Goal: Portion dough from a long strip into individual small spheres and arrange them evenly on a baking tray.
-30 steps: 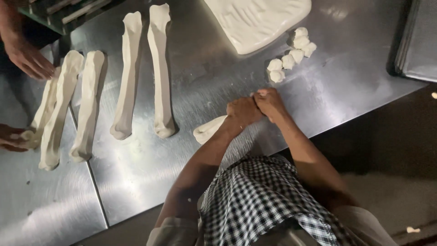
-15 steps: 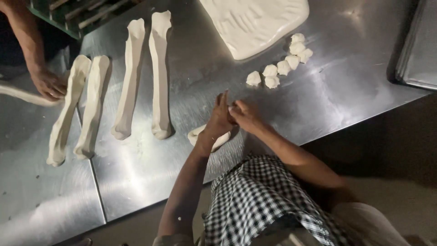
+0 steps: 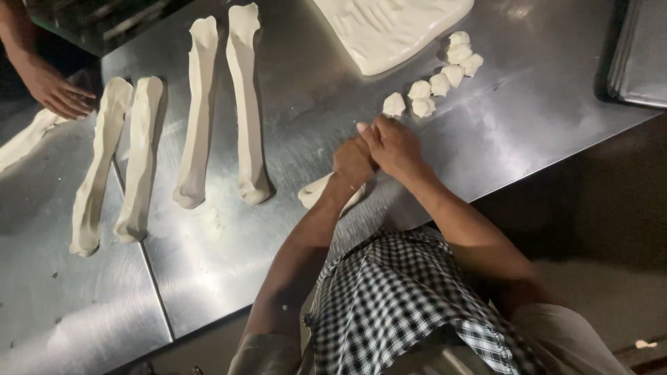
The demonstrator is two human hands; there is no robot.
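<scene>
Both hands, left [image 3: 353,163] and right [image 3: 392,144], pressed together, closed their grip on a dough strip [image 3: 314,192] trailing toward seven o'clock on the bench [image 3: 528,132], small dough lumps [image 3: 438,83] at one o'clock.

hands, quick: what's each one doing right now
Left hand: closed on the dough strip, fingers curled.
Right hand: closed against the left hand at the same strip's end; its grip is hidden.

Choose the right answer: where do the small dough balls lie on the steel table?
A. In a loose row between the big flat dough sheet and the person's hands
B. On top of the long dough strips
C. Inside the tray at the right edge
A. The small dough balls lie on the bare steel table, running from the flat dough sheet toward the joined left hand and right hand.
</scene>
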